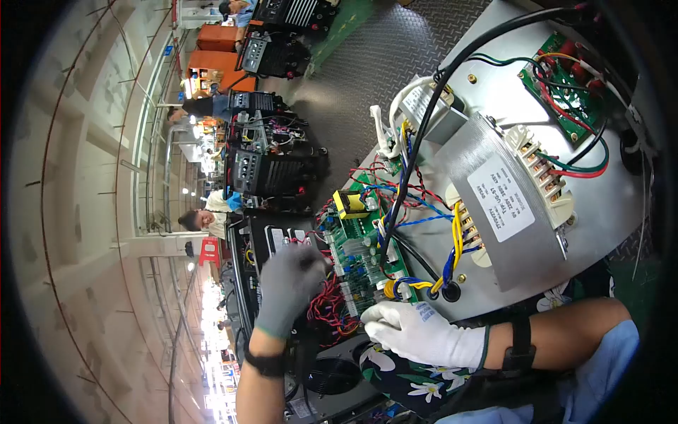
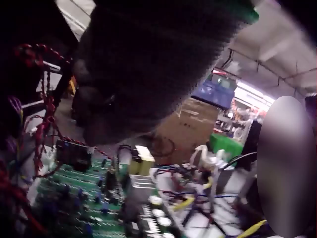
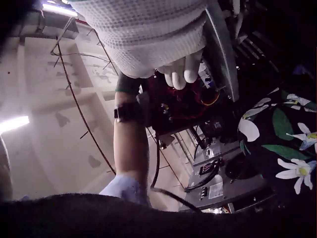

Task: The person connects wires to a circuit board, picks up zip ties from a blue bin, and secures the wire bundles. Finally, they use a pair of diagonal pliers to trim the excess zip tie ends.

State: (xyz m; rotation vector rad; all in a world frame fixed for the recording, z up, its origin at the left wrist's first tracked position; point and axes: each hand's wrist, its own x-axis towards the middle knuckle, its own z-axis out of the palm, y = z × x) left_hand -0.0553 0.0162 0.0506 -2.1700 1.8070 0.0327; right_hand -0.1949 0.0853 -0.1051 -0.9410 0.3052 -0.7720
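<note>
My left hand [image 1: 291, 283], in a grey glove, is over the left edge of the green circuit board [image 1: 395, 263]; its fingertips are blurred, and whether they hold anything is unclear. In the left wrist view the dark glove [image 2: 143, 64] covers much of the frame above the board [image 2: 74, 198], near twisted red wires [image 2: 49, 106]. My right hand [image 1: 424, 333], in a white glove, rests at the board's lower end with fingers loosely bent. The right wrist view shows several of its fingertips [image 3: 179, 74] hanging down. Red wires [image 1: 330, 305] bunch between the hands.
A large transformer [image 1: 503, 205] stands on the metal plate [image 1: 494, 300], with a small green board [image 1: 565, 92] beyond. A thick black cable [image 1: 418, 134] arches over the board. Black machines [image 1: 265, 173] line the floor at left, with people behind. A flowered cloth [image 1: 417, 381] lies below.
</note>
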